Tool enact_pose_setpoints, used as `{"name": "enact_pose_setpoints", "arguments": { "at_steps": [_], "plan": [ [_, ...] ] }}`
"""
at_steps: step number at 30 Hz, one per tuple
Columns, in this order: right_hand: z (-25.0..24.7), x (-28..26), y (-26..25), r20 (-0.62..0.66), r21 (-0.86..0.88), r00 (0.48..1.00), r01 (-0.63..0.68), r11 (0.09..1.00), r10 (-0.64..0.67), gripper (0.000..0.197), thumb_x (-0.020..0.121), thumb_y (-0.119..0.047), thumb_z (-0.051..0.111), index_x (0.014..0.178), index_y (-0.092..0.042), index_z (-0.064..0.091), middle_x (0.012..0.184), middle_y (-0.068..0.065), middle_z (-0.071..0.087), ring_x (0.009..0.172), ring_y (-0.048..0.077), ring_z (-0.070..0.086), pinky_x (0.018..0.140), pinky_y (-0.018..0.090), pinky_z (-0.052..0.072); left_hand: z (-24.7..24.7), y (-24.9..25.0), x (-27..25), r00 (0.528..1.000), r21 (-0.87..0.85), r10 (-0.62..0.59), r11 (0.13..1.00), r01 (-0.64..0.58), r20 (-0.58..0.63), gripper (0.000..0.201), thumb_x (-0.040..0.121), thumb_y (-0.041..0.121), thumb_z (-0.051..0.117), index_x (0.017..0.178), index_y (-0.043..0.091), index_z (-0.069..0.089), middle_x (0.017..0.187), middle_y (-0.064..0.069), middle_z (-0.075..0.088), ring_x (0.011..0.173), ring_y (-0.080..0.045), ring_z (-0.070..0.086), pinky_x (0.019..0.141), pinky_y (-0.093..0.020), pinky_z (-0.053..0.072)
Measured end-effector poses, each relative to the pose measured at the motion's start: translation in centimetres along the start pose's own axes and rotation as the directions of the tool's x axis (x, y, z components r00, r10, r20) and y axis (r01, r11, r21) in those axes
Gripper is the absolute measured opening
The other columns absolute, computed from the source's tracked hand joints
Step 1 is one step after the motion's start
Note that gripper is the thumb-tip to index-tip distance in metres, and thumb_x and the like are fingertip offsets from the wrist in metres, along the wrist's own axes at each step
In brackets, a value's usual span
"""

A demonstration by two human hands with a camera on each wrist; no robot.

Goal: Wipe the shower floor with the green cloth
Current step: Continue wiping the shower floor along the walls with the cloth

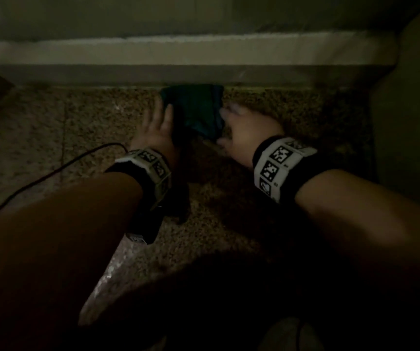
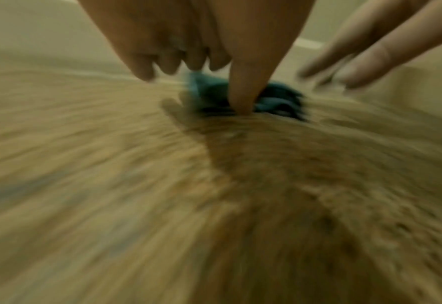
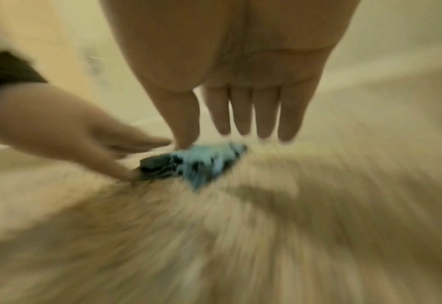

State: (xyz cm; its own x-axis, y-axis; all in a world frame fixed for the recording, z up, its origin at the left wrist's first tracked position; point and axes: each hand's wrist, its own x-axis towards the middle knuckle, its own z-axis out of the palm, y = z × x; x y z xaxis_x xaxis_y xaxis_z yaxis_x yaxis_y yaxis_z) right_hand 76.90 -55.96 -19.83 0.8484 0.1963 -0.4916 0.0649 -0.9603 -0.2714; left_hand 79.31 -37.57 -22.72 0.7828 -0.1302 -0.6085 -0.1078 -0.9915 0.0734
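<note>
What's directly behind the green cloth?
The green cloth lies on the speckled floor, its far edge against a pale raised ledge. The floor beneath it is hidden.

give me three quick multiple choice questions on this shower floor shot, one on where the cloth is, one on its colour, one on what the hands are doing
1. Where does the cloth lie?
A. on the white ledge
B. on the speckled floor against the base of the wall
C. draped over a forearm

2. What colour is the cloth?
A. red
B. white
C. green-teal

3. How are the hands placed?
A. one at each side of the cloth
B. both clasped together
C. only one hand in view

Answers:
1 B: the green cloth sits on the shower floor below the ledge.
2 C: it looks dark green-teal.
3 A: the left hand and right hand flank it, fingers extended.
</note>
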Motion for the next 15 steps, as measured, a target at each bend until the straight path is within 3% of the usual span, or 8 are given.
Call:
{"name": "enact_pose_setpoints", "arguments": {
  "at_steps": [3,5,9,15],
  "plan": [
    [-0.7,2.0,-1.9,0.027,-0.121,0.986,0.168,0.978,-0.166,0.068,0.099,-0.041,0.041,0.153,-0.019,0.006,0.160,0.003,-0.005,0.146,0.023,-0.001,0.116,0.038,0.016,1.4,-3.6,-1.3,0.985,-0.032,-0.167,0.985,0.168,0.043,0.093,0.089,0.055,0.050,0.149,0.026,-0.014,0.156,-0.002,-0.022,0.144,-0.032,-0.014,0.117,-0.046,0.004],
    [-0.4,3.9,-3.0,0.105,-0.175,0.976,0.208,0.962,-0.192,0.070,0.099,-0.044,0.039,0.153,-0.020,0.001,0.159,0.003,-0.011,0.146,0.023,-0.006,0.117,0.038,0.010,1.9,-4.9,-1.7,0.978,-0.042,-0.184,0.981,0.189,0.099,0.092,0.088,0.058,0.049,0.149,0.030,-0.013,0.156,0.000,-0.021,0.144,-0.031,-0.013,0.118,-0.046,0.006],
    [0.1,6.2,-3.8,0.200,-0.205,0.974,0.145,0.968,-0.103,0.072,0.100,-0.048,0.033,0.152,-0.018,-0.005,0.159,0.002,-0.014,0.146,0.024,-0.010,0.118,0.036,0.007,2.0,-5.3,-1.9,0.980,-0.034,-0.170,0.984,0.174,0.108,0.090,0.090,0.055,0.050,0.148,0.033,-0.015,0.155,0.003,-0.024,0.145,-0.027,-0.013,0.117,-0.041,0.007],
    [1.1,5.6,-3.7,0.191,-0.177,0.979,0.101,0.979,-0.066,0.059,0.104,-0.039,0.022,0.152,-0.020,-0.006,0.158,0.001,-0.015,0.146,0.022,-0.010,0.119,0.035,0.006,2.1,-5.5,-1.5,0.982,-0.066,-0.145,0.986,0.153,0.119,0.096,0.087,0.056,0.053,0.148,0.030,-0.016,0.155,0.000,-0.025,0.144,-0.031,-0.014,0.118,-0.048,0.009]
  ]
}}
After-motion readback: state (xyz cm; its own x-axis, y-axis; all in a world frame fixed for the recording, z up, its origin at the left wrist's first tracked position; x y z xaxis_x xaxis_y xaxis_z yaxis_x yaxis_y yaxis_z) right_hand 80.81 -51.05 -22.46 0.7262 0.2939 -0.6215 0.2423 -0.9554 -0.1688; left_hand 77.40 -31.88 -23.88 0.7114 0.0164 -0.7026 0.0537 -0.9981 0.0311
